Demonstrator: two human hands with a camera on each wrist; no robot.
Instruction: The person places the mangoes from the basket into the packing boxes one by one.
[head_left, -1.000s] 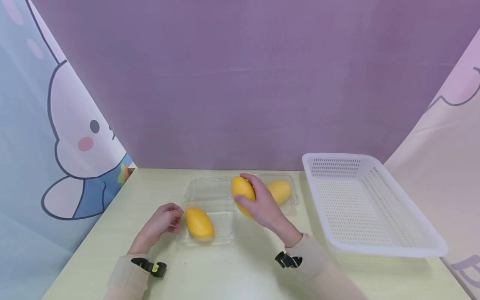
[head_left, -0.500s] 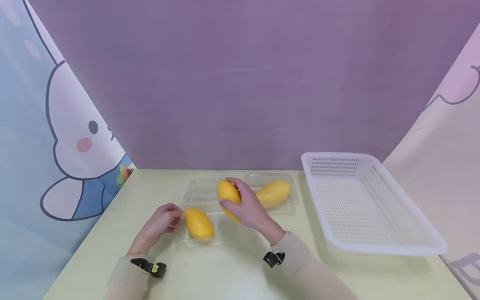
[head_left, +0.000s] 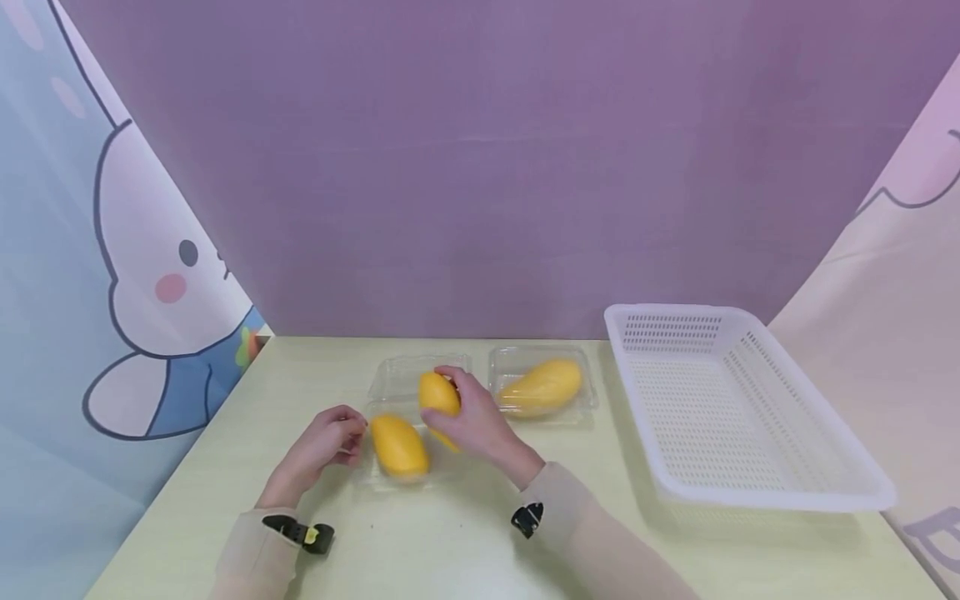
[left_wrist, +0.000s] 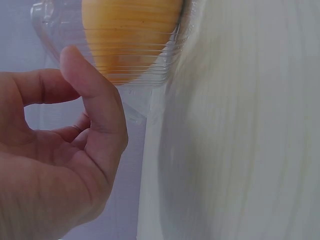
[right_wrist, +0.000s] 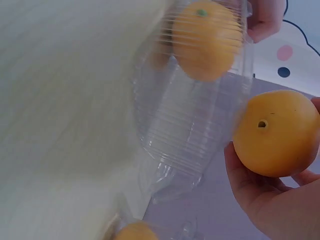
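Observation:
My right hand [head_left: 480, 421] grips a yellow mango [head_left: 438, 396], tilted above the open clear plastic clamshell box [head_left: 450, 467]. In the right wrist view the held mango [right_wrist: 277, 135] shows its small dark stem hole, and the ribbed box wall [right_wrist: 175, 135] is beside it. A second mango [head_left: 400, 447] lies in the left part of this box. At the box's left edge, my left hand [head_left: 333, 437] has its fingers curled and pinches the rim. In the left wrist view its fingertips overlap the box corner [left_wrist: 150, 65].
Behind and to the right, a closed clear box [head_left: 510, 360] contains another mango [head_left: 543, 387]. A white perforated basket [head_left: 720, 425] stands on the right of the pale table [head_left: 420, 550]. A purple panel [head_left: 480, 183] rises along the table's back edge.
My right hand has carried its mango left and slightly toward me, from beside the closed box to over the open one. My left hand and the mango in the open box stay put.

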